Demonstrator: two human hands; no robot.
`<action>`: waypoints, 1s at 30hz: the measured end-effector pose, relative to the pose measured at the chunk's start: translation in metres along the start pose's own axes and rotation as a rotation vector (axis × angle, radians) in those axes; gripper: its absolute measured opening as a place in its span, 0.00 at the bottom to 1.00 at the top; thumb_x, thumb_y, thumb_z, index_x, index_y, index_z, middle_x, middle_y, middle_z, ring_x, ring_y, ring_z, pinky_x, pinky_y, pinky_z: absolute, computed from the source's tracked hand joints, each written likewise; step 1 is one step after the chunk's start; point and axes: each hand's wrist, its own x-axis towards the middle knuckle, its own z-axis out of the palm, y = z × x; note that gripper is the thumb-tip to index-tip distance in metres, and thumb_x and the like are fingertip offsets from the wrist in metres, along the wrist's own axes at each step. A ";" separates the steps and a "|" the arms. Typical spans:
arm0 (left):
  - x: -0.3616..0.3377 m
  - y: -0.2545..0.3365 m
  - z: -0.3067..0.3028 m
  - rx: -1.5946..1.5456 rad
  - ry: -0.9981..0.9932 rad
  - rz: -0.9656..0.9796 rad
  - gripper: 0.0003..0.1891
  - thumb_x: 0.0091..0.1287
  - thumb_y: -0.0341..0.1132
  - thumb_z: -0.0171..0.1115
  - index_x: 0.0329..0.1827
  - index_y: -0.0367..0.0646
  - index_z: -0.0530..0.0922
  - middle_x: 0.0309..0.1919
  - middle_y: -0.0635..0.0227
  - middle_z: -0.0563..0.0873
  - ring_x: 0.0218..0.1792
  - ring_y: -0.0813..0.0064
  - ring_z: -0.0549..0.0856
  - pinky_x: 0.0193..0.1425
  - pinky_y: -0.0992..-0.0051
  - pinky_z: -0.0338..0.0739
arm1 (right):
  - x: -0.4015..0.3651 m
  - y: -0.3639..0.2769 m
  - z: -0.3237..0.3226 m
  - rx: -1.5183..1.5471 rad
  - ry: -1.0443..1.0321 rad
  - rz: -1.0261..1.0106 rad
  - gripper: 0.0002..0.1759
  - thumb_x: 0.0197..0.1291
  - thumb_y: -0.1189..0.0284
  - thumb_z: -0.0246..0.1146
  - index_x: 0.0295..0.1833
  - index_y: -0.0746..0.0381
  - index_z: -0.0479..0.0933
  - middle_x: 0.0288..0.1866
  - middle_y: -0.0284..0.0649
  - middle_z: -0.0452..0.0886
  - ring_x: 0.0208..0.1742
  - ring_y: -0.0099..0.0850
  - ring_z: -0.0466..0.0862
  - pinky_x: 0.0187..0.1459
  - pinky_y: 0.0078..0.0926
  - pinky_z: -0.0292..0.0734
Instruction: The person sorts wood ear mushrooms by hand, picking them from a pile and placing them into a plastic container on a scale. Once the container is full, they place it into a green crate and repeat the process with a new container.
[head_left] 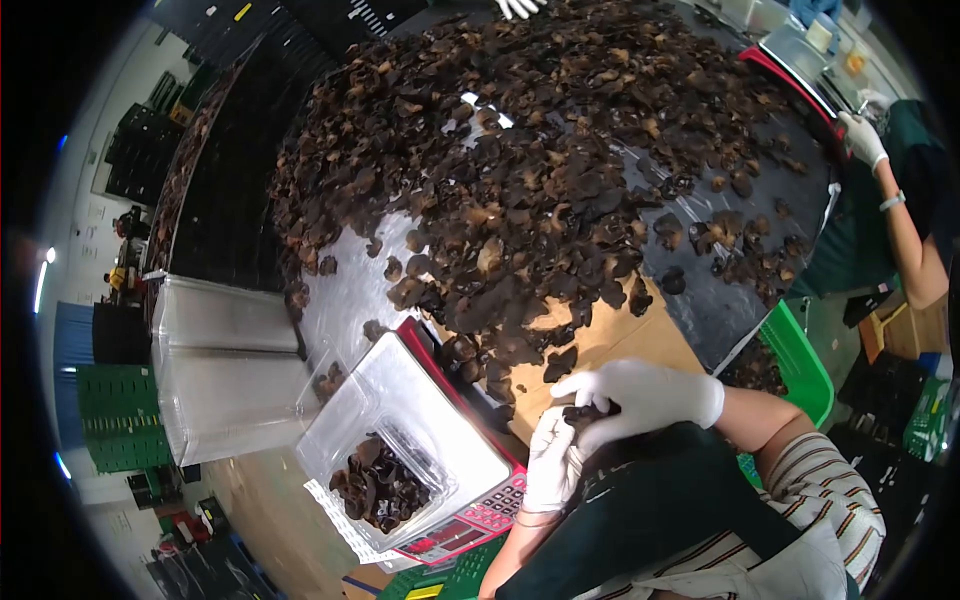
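My left hand (553, 468), in a white glove, is closed with its fingers against a dark wood ear mushroom (588, 412). From the other side my right hand (650, 398), gloved too, curls over the same mushroom, hiding part of it. Both hands are close to my apron, at the near edge of a brown cardboard sheet (640, 335). Beyond them spreads a large heap of wood ear mushrooms (520, 210). Left of my hands stands a red and silver scale (465, 440), bearing a clear plastic tray (395, 440) with mushrooms in it.
Stacked clear plastic trays (230, 370) stand left of the heap. A green basket (800, 365) sits below the table's right edge. At the right, a co-worker's gloved hand (862, 140) is beside a second scale (800, 80). Another gloved hand (520, 8) shows at the far edge.
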 end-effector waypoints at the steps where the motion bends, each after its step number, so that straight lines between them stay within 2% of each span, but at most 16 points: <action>1: 0.003 -0.004 -0.013 -0.077 -0.069 0.026 0.12 0.72 0.31 0.55 0.55 0.37 0.72 0.50 0.57 0.79 0.46 0.70 0.81 0.53 0.72 0.80 | 0.007 0.003 -0.002 0.003 0.022 0.022 0.24 0.55 0.58 0.67 0.52 0.63 0.77 0.39 0.44 0.83 0.38 0.43 0.83 0.42 0.37 0.76; 2: 0.000 -0.008 -0.023 -0.099 -0.022 0.008 0.13 0.72 0.31 0.55 0.56 0.37 0.72 0.50 0.57 0.79 0.47 0.69 0.81 0.52 0.71 0.80 | 0.014 0.008 -0.001 0.006 0.046 0.045 0.22 0.56 0.59 0.66 0.50 0.64 0.78 0.39 0.43 0.83 0.37 0.42 0.84 0.41 0.37 0.77; 3: -0.003 -0.005 -0.017 -0.120 0.023 -0.012 0.13 0.72 0.31 0.55 0.56 0.38 0.71 0.51 0.57 0.79 0.47 0.68 0.82 0.52 0.71 0.81 | 0.025 0.020 0.003 -0.221 0.259 -0.201 0.15 0.57 0.65 0.66 0.45 0.63 0.81 0.33 0.40 0.82 0.36 0.41 0.81 0.40 0.36 0.75; 4: -0.004 -0.004 -0.016 -0.131 0.030 -0.024 0.13 0.72 0.31 0.56 0.57 0.38 0.71 0.52 0.57 0.79 0.48 0.68 0.82 0.51 0.71 0.81 | 0.035 0.029 0.004 -0.390 0.391 -0.410 0.12 0.55 0.66 0.66 0.41 0.61 0.81 0.33 0.38 0.82 0.38 0.38 0.81 0.42 0.34 0.74; 8: -0.010 0.003 -0.003 -0.156 0.015 -0.066 0.14 0.72 0.32 0.55 0.58 0.39 0.71 0.53 0.60 0.79 0.46 0.69 0.83 0.49 0.71 0.82 | 0.040 0.045 0.016 -0.678 0.300 -0.412 0.10 0.52 0.66 0.65 0.40 0.57 0.79 0.39 0.34 0.78 0.39 0.32 0.79 0.44 0.30 0.72; 9: -0.012 0.004 -0.001 -0.080 -0.028 -0.075 0.14 0.73 0.32 0.55 0.58 0.39 0.71 0.51 0.62 0.80 0.43 0.72 0.83 0.47 0.74 0.81 | 0.041 0.054 0.024 -0.746 0.270 -0.401 0.10 0.51 0.66 0.65 0.40 0.56 0.79 0.40 0.33 0.77 0.39 0.32 0.78 0.44 0.30 0.72; 11: -0.017 0.002 -0.001 0.069 -0.115 -0.096 0.13 0.73 0.32 0.54 0.58 0.39 0.72 0.47 0.65 0.81 0.38 0.78 0.82 0.42 0.79 0.80 | 0.042 0.069 0.039 -0.726 0.287 -0.412 0.12 0.48 0.67 0.66 0.41 0.56 0.78 0.38 0.34 0.74 0.37 0.31 0.77 0.42 0.29 0.71; 12: -0.018 0.004 0.000 0.171 -0.107 -0.164 0.12 0.74 0.31 0.53 0.57 0.40 0.72 0.43 0.68 0.80 0.36 0.81 0.80 0.40 0.81 0.76 | 0.042 0.069 0.042 -0.715 0.292 -0.417 0.13 0.47 0.68 0.66 0.41 0.56 0.78 0.37 0.34 0.73 0.36 0.31 0.76 0.41 0.28 0.70; 14: -0.020 0.009 0.003 0.375 -0.087 -0.305 0.10 0.74 0.30 0.51 0.55 0.41 0.74 0.34 0.74 0.79 0.30 0.86 0.75 0.34 0.85 0.68 | 0.037 0.071 0.041 -0.491 0.289 -0.357 0.14 0.47 0.73 0.65 0.43 0.57 0.76 0.42 0.38 0.76 0.42 0.36 0.78 0.46 0.31 0.71; 15: -0.021 0.011 0.013 0.496 -0.061 -0.291 0.10 0.74 0.30 0.50 0.54 0.41 0.75 0.31 0.76 0.79 0.29 0.88 0.74 0.33 0.86 0.68 | 0.035 0.068 0.039 -0.423 0.323 -0.337 0.14 0.47 0.74 0.64 0.43 0.58 0.76 0.43 0.38 0.76 0.44 0.38 0.78 0.48 0.32 0.71; 17: -0.022 0.012 0.016 0.520 -0.048 -0.301 0.09 0.73 0.28 0.51 0.53 0.41 0.75 0.31 0.75 0.79 0.29 0.88 0.74 0.34 0.86 0.68 | 0.029 0.061 0.030 -0.307 0.319 -0.313 0.15 0.46 0.80 0.63 0.42 0.60 0.74 0.49 0.40 0.77 0.50 0.42 0.78 0.52 0.34 0.72; 20: -0.021 0.011 0.021 0.587 -0.088 -0.249 0.10 0.72 0.26 0.52 0.53 0.40 0.75 0.33 0.74 0.79 0.31 0.88 0.75 0.35 0.85 0.69 | 0.019 0.053 0.027 -0.152 0.477 -0.493 0.16 0.44 0.84 0.64 0.40 0.60 0.73 0.46 0.41 0.77 0.45 0.42 0.80 0.50 0.34 0.75; 21: -0.021 0.011 0.022 0.614 -0.108 -0.219 0.10 0.72 0.25 0.52 0.53 0.40 0.75 0.33 0.73 0.79 0.32 0.87 0.76 0.36 0.85 0.70 | 0.016 0.050 0.027 -0.106 0.495 -0.502 0.19 0.41 0.88 0.65 0.39 0.60 0.71 0.46 0.42 0.77 0.47 0.42 0.80 0.49 0.34 0.76; 27: -0.031 0.012 0.027 0.723 -0.128 -0.100 0.12 0.69 0.20 0.54 0.53 0.39 0.76 0.41 0.69 0.81 0.40 0.83 0.79 0.43 0.81 0.74 | 0.013 0.050 0.034 -0.065 0.518 -0.604 0.15 0.39 0.88 0.65 0.31 0.62 0.70 0.49 0.43 0.77 0.49 0.41 0.81 0.50 0.31 0.77; 30: -0.037 0.013 0.024 0.911 -0.153 0.068 0.13 0.67 0.18 0.56 0.52 0.38 0.76 0.42 0.67 0.82 0.42 0.82 0.80 0.46 0.81 0.75 | 0.018 0.051 0.038 -0.002 0.491 -0.662 0.14 0.38 0.88 0.65 0.29 0.62 0.70 0.48 0.43 0.78 0.48 0.42 0.81 0.51 0.33 0.77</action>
